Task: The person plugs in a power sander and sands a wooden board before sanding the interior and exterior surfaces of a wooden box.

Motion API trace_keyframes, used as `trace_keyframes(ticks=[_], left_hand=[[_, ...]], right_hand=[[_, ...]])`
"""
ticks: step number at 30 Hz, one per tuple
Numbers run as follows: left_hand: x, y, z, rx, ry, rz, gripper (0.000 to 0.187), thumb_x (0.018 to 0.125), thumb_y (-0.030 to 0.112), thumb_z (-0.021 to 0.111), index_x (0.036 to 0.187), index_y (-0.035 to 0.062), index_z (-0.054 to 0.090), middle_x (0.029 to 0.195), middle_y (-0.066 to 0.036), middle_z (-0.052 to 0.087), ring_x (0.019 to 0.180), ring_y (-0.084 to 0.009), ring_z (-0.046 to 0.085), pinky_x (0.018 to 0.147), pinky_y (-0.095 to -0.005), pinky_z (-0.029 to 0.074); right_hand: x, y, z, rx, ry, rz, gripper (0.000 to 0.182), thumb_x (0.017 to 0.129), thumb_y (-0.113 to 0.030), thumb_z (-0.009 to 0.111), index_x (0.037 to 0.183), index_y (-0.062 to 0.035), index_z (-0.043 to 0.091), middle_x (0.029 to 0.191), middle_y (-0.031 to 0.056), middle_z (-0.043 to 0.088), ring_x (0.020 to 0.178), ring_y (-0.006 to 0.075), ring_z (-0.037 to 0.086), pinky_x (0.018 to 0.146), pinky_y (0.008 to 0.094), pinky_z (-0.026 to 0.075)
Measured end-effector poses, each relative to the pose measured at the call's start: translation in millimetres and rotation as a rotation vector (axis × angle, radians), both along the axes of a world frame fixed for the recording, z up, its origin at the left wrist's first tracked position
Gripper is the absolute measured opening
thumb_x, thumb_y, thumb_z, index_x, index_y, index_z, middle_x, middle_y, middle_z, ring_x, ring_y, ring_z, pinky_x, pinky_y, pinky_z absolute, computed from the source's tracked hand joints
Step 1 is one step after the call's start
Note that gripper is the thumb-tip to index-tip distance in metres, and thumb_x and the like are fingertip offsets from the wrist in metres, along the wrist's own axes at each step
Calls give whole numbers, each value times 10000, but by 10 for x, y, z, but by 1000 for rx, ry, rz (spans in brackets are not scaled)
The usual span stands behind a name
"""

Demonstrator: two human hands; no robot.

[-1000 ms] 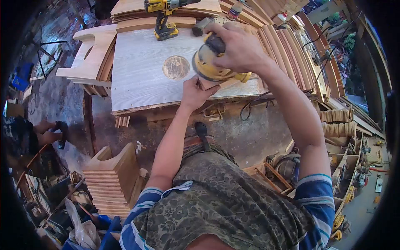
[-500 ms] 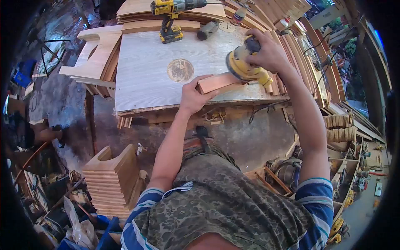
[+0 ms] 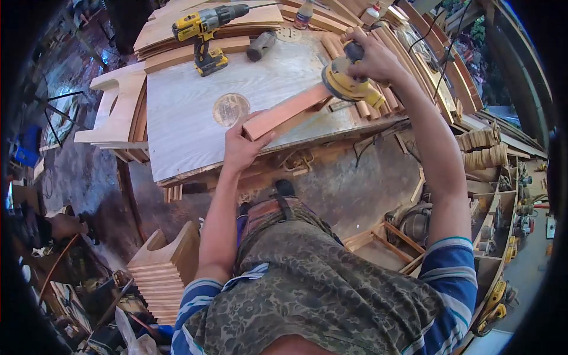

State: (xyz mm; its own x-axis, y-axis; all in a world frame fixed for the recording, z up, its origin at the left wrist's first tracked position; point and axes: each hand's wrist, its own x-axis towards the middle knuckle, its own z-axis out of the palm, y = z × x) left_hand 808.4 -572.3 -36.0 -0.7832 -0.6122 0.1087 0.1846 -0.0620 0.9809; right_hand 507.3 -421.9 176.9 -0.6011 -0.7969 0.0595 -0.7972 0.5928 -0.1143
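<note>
My left hand point(image 3: 244, 145) grips the near end of a reddish wooden board point(image 3: 290, 111), with the fingers on its far side and the thumb on the near side. The board slants up to the right above the workbench point(image 3: 183, 130). My right hand point(image 3: 378, 59) is wrapped round the top of a yellow orbital sander point(image 3: 349, 84). The sander's round pad meets the board's far right end, and its body hides that end. A round hole point(image 3: 231, 110) shows in the bench's pale top, just left of my left hand.
A yellow cordless drill point(image 3: 204, 35) stands at the back of the bench beside a dark cylinder point(image 3: 261, 46). Wooden strips point(image 3: 367, 106) lie along the right side. Cut panels point(image 3: 118, 106) sit at the left, and a stack of notched pieces point(image 3: 163, 272) stands below on the left.
My left hand has shifted left, and more of the board now shows between it and the sander. The sander sits nearer the board's right end. The whole view has turned slightly.
</note>
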Motion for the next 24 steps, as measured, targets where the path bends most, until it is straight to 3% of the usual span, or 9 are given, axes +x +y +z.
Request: trace_keyframes(ticks=[8, 11, 14, 19, 23, 24], left_hand=[[-33, 75, 55, 37, 24, 5, 590, 803, 125, 899, 1321, -3, 648, 1202, -83, 714, 1096, -132, 648, 974, -313, 535], [7, 133, 168, -40, -86, 36, 581, 805, 102, 890, 1321, -9, 646, 1204, -83, 712, 1101, -132, 646, 976, -315, 536], [3, 143, 88, -94, -69, 58, 575, 808, 81, 880, 1326, -6, 644, 1208, -81, 710, 1098, -134, 647, 975, -313, 535], [13, 130, 110, 14, -25, 22, 570, 820, 69, 867, 1342, 9, 643, 1205, -76, 709, 1077, -130, 651, 937, -305, 553], [16, 127, 123, -102, -21, 24, 575, 828, 64, 859, 1354, 5, 634, 1201, -78, 708, 1063, -127, 655, 912, -296, 566], [34, 137, 185, 10, -82, 6, 576, 831, 59, 855, 1358, 6, 631, 1202, -78, 707, 1059, -126, 656, 907, -293, 568]], right_hand=[[320, -157, -79, 12, 93, 113, 804, 663, -322, 854, 1392, -230, 528, 1236, 185, 659, 1176, 368, 631, 980, 469, 510], [230, -170, 49, 49, -6, -26, 798, 662, -328, 861, 1382, -226, 532, 1222, 178, 653, 1137, 370, 642, 968, 472, 511], [-183, -84, -53, -1, 63, -10, 801, 656, -332, 867, 1376, -224, 533, 1209, 180, 670, 1123, 374, 654, 966, 471, 515], [268, -74, -4, 21, 91, 94, 762, 678, -341, 803, 1374, -199, 529, 1233, 167, 675, 1152, 360, 654, 980, 451, 515], [279, -154, 1, -4, 89, 47, 755, 676, -332, 800, 1367, -178, 539, 1202, 188, 683, 1138, 373, 651, 965, 467, 515], [185, -153, -8, -5, 93, 49, 755, 676, -332, 800, 1367, -178, 539, 1202, 188, 683, 1138, 373, 651, 965, 467, 515]])
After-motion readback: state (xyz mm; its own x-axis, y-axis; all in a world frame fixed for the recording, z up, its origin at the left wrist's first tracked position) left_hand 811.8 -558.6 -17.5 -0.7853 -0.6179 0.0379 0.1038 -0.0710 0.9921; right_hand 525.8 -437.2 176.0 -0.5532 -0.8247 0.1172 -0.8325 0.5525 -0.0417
